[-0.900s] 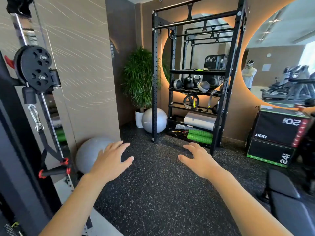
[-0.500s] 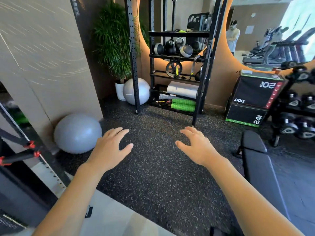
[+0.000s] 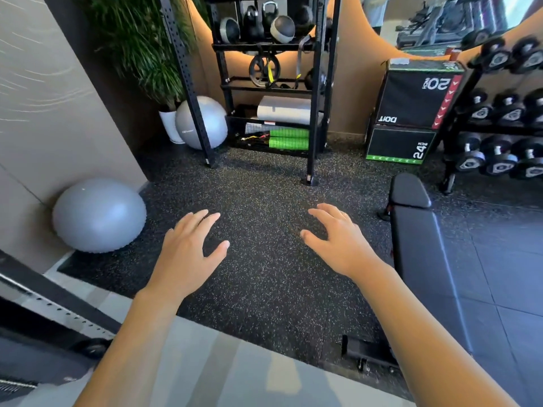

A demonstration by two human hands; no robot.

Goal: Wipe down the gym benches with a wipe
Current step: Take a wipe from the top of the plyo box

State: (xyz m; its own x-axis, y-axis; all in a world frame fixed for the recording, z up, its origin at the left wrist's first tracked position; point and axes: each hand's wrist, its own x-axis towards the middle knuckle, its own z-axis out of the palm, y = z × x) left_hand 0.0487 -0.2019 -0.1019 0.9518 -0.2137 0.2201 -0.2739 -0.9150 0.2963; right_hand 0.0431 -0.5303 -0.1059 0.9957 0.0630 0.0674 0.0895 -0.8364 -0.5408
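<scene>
Both hands are held out in the middle of the frame, the left hand [image 3: 188,254] and right hand [image 3: 340,245] with fingers spread and holding nothing — no wipe shows anywhere. The black bench [image 3: 423,248] waits at the right, likely next — but a wipe must be found first.

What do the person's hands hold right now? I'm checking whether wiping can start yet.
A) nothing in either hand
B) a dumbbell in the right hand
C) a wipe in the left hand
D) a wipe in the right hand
A: the left hand and the right hand both hover over the speckled floor with fingers spread and nothing in them; the black bench lies untouched beside the right hand, and no wipe shows.
</scene>
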